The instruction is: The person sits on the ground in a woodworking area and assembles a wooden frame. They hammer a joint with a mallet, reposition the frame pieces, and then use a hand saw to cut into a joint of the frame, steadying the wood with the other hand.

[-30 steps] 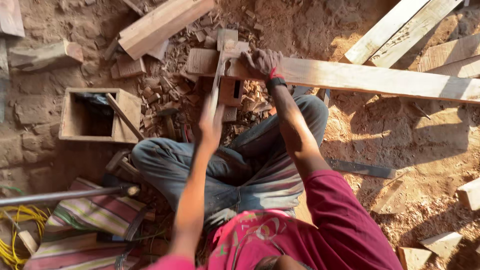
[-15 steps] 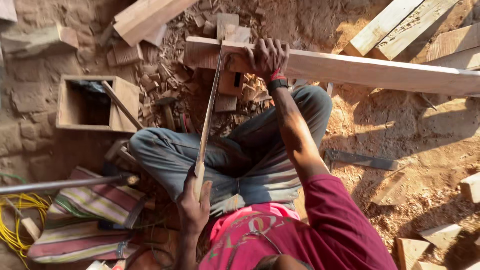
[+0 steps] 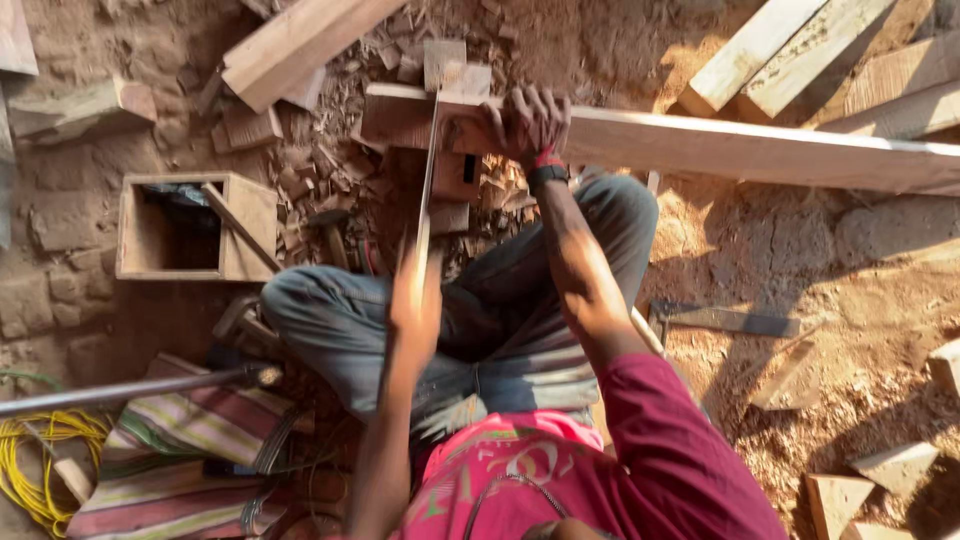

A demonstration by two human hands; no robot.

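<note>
A long pale wooden plank [image 3: 720,148] lies across the ground in front of my knees. My right hand [image 3: 525,122] presses down on its left part, fingers curled over the far edge. My left hand [image 3: 415,300], blurred by motion, grips the handle of a hand saw [image 3: 428,185]. The thin blade runs up from the hand and meets the plank just left of my right hand. I sit low in blue jeans and a pink shirt.
A small open wooden box [image 3: 195,228] stands at left. Wood offcuts and chips [image 3: 310,160] litter the ground. More planks [image 3: 800,55] lie at upper right. A striped cloth [image 3: 190,450], a metal rod [image 3: 130,388] and yellow cord [image 3: 40,450] are at lower left. A metal square [image 3: 725,320] rests at right.
My left hand drew the saw back toward me, then pushed it forward again toward the plank. My right hand stayed pressed on the plank.
</note>
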